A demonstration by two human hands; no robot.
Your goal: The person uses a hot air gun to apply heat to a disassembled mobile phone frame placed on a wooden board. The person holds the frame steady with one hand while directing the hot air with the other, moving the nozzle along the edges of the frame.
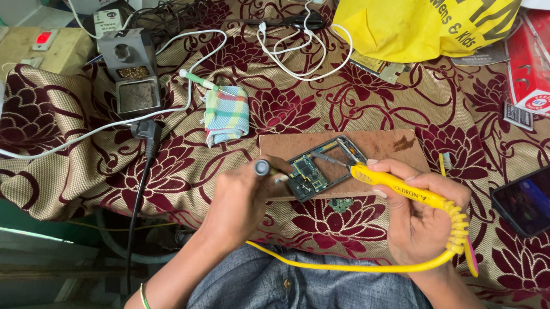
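Hands meet over an opened phone (319, 167) lying on a brown board (385, 146) atop the maroon flowered cloth (276, 112). Right hand (422, 217) is wrapped around a yellow soldering iron (402, 189), its tip resting on the phone's frame. Left hand (240, 199) pinches a thin tool (263, 168) against the phone's near edge. Just below the board lies a small green circuit piece (341, 204). A checked rag (226, 114) and a grey iron stand (131, 70) sit well apart at upper left.

floral cloth (374, 103) under wooden board (391, 146)
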